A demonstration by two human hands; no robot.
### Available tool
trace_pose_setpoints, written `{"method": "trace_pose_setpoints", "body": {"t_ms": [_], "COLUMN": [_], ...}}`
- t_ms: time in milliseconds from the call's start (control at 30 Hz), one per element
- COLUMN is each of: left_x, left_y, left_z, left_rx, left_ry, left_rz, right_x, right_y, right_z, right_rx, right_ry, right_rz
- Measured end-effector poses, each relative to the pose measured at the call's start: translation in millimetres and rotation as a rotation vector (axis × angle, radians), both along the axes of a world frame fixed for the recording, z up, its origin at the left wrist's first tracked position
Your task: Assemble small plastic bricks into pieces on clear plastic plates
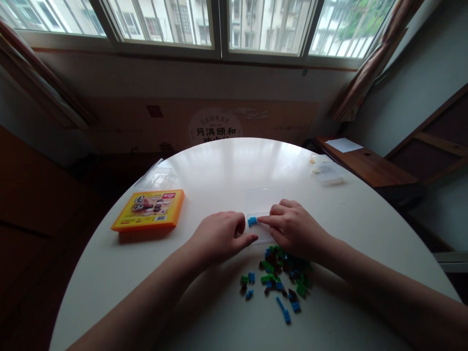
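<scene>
A small group of blue building bricks (252, 221) sits at the left side of a clear plastic box (263, 239) in the middle of the white table. My right hand (294, 226) reaches over the box, its index finger stretched out to the bricks' right end and the other fingers loosely bent. To the left of the box is my left hand (223, 236), fingers curled and thumb held apart, with nothing visible between them. Nearer to me lies a loose pile of green, blue and brown bricks (278, 273), partly covered by my right hand.
An orange-yellow game box (149, 209) lies on the round white table (234, 170) at the left, with a clear plastic lid or tray (157, 176) behind it. Another clear box (327, 171) stands at the back right. A wooden desk (383, 168) adjoins the right side.
</scene>
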State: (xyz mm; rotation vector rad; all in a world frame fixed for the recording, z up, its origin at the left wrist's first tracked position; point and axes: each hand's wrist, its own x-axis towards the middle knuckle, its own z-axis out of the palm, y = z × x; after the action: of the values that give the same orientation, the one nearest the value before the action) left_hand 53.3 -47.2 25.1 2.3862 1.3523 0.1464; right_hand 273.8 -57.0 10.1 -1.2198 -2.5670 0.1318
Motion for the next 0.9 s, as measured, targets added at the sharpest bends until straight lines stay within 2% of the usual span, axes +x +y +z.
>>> {"method": "trace_pose_setpoints", "body": {"t_ms": [333, 567, 667, 767, 900], "left_x": [0, 2, 2, 1, 2], "left_y": [1, 1, 2, 2, 5], "left_z": [-2.5, -0.5, 1.8, 3.2, 2.6], "left_rx": [0.004, 0.005, -0.006, -0.014, -0.004], "left_ry": [0.007, 0.026, 0.023, 0.004, -0.014], "left_rz": [-0.003, -0.005, -0.002, 0.007, 0.029], "right_x": [6, 20, 27, 29, 23], "right_y": [0, -6, -18, -34, -52], "right_z": [2.6, 9.5, 20.0, 33.4, 42.1], "right_rx": [0.028, 0.125, 0.094, -0.041, -0.138], "right_ry": [0.088, 0.161, 0.148, 0.033, -0.079], "right_rz": [0.042, 0.113, 0.230, 0.410, 0.527]}}
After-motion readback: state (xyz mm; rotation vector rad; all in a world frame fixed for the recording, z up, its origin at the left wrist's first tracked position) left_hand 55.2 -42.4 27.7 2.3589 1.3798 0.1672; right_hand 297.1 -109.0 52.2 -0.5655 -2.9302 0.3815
